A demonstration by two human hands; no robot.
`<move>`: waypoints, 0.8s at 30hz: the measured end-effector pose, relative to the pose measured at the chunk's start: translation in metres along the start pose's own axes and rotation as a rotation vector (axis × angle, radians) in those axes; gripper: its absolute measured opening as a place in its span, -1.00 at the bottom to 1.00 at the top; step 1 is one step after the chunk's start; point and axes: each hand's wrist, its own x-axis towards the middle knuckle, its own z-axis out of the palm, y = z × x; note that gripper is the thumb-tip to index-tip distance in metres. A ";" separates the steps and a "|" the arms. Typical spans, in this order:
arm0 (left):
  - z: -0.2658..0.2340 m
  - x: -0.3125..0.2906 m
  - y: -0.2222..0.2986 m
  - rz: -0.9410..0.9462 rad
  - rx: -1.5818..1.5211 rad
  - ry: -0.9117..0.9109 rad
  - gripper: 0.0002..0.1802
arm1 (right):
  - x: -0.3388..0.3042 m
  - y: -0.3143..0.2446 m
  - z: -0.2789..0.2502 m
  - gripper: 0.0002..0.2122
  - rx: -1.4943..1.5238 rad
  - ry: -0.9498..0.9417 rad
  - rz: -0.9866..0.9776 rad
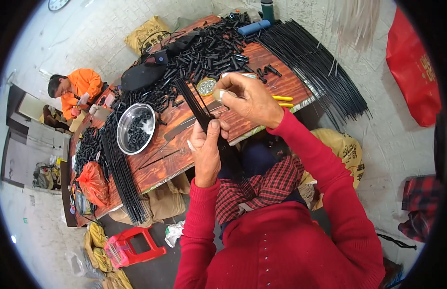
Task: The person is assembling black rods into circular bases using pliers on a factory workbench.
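Note:
My left hand (207, 149) is wrapped round a bundle of thin black rods (195, 103), which slants across the table's near edge down over my lap. My right hand (250, 98) is raised just right of the bundle's upper end, thumb and fingers pinched together. Something small and pale shows at its fingertips, too small to name. White tape wraps one of its fingers. Just beyond it stands a round tub of small shiny metal pieces (206, 86). A pair of yellow handles (283, 101) lies by my right wrist.
A heap of black tubular parts (204, 53) covers the table's far side. A steel bowl (136, 129) holds small black pieces. More black rods lie in a left bundle (122, 168) and a right bundle (315, 67). A person in orange (84, 89) works at the far left. A red stool (134, 246) stands below.

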 end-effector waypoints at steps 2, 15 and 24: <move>-0.001 0.002 -0.001 -0.012 -0.019 -0.020 -0.77 | 0.016 -0.002 0.001 -0.80 -0.074 -0.130 -0.125; -0.011 0.011 0.019 -0.079 0.137 -0.116 -0.54 | 0.053 -0.015 0.013 -0.81 -0.020 -0.494 0.088; -0.018 0.005 0.009 -0.127 0.068 -0.026 -0.52 | 0.010 -0.055 -0.005 -0.82 -0.166 -0.428 -0.021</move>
